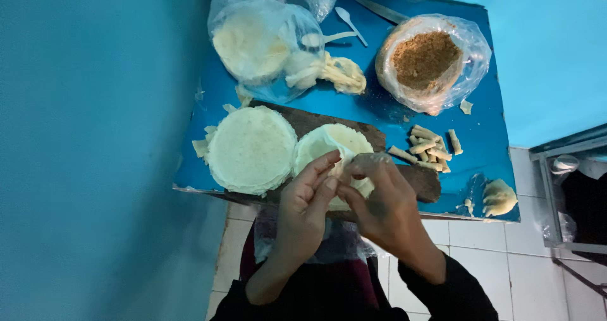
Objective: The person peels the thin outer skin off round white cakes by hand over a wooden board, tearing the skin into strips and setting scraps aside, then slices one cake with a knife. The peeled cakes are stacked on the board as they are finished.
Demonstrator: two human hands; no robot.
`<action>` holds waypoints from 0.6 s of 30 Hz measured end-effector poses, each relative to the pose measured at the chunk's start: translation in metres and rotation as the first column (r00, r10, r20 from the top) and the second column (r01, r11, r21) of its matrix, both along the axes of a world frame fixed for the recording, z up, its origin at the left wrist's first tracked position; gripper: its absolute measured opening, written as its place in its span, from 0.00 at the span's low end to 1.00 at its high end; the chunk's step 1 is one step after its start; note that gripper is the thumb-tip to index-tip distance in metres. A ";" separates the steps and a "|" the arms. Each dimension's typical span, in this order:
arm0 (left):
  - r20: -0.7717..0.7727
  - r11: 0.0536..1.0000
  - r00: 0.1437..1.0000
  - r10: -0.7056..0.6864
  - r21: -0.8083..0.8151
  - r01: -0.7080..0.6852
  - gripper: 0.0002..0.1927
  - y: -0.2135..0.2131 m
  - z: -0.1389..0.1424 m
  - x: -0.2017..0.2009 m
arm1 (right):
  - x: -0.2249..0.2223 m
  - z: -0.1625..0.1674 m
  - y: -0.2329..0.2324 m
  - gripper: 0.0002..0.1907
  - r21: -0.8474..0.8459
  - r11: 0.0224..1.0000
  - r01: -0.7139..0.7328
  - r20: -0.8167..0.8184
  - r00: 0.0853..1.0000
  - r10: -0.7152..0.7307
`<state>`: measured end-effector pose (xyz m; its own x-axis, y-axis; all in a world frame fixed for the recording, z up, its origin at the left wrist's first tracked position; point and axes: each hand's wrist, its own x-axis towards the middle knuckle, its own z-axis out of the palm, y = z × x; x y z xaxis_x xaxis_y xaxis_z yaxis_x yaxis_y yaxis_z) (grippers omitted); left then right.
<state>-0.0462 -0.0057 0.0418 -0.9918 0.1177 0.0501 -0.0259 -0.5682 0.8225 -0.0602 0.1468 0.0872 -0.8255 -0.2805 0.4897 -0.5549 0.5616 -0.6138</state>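
Observation:
My left hand [305, 202] and my right hand [382, 202] meet over a round pale wrapper sheet [329, 141] that lies on a dark wooden board [422, 181]. Both hands pinch and fold the near edge of that sheet between their fingertips. To the left on the board lies a stack of round white wrappers [251, 149]. Several small finished rolls [427, 148] lie on the blue table [379, 109] to the right of the board.
A plastic bag of brown crumbly filling [425, 58] sits at the back right. A clear bag with more wrappers [259, 46] and a white spoon [349, 23] lie at the back, with a knife [380, 9]. A dough lump [499, 196] rests near the table's front right corner. White floor tiles lie below.

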 end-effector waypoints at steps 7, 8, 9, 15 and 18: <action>0.008 0.971 0.998 0.062 -0.234 -0.058 0.22 -0.004 0.003 -0.001 | -0.004 -0.019 0.010 0.08 -0.332 0.939 0.085 0.303 0.953 0.021; 0.002 0.976 0.996 0.091 -0.198 -0.089 0.20 -0.004 0.004 -0.001 | -0.006 -0.020 0.015 0.05 -0.496 0.855 0.148 0.455 0.883 0.111; -0.004 0.980 0.993 0.118 -0.162 -0.117 0.19 -0.004 0.005 -0.002 | -0.010 -0.022 0.017 0.05 -0.543 0.816 0.198 0.510 0.850 0.132; -0.122 0.905 0.969 0.217 -0.346 -0.246 0.14 0.002 0.006 0.001 | -0.017 -0.030 0.014 0.13 -0.552 0.791 0.266 0.622 0.763 0.177; -0.181 0.827 0.962 0.203 -0.494 -0.268 0.13 0.001 0.004 0.002 | -0.020 -0.034 0.012 0.18 -0.583 0.795 0.168 0.538 0.813 0.223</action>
